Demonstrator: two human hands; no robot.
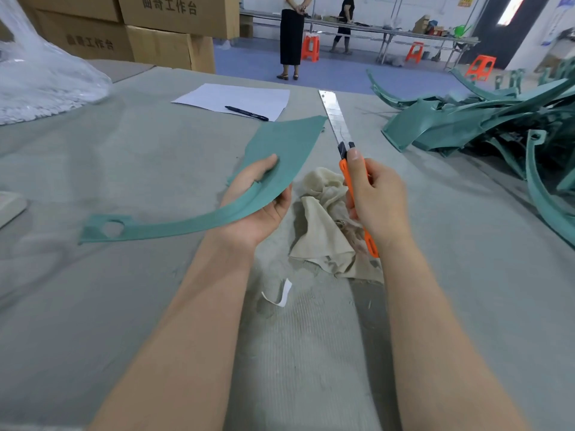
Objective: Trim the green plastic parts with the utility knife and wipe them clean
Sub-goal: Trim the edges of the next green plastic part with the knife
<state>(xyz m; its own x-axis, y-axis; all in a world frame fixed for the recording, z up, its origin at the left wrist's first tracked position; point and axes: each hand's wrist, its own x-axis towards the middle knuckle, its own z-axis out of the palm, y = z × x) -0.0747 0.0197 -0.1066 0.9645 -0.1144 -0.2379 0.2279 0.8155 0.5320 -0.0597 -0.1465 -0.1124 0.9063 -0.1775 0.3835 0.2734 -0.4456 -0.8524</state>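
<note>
The right hand (378,203) grips the orange handle of the utility knife (337,126), whose long blade points far and is clear of the work. The left hand (258,209) cradles the curved green plastic part (280,157) above the table (124,306). To trim well, I would shorten the blade, steady the part and cut away from the left hand. A cloth (323,225) lies between the hands. Far left, the cardboard boxes (161,51) are shut, and a clear bag (40,82) holds something whitish.
</note>
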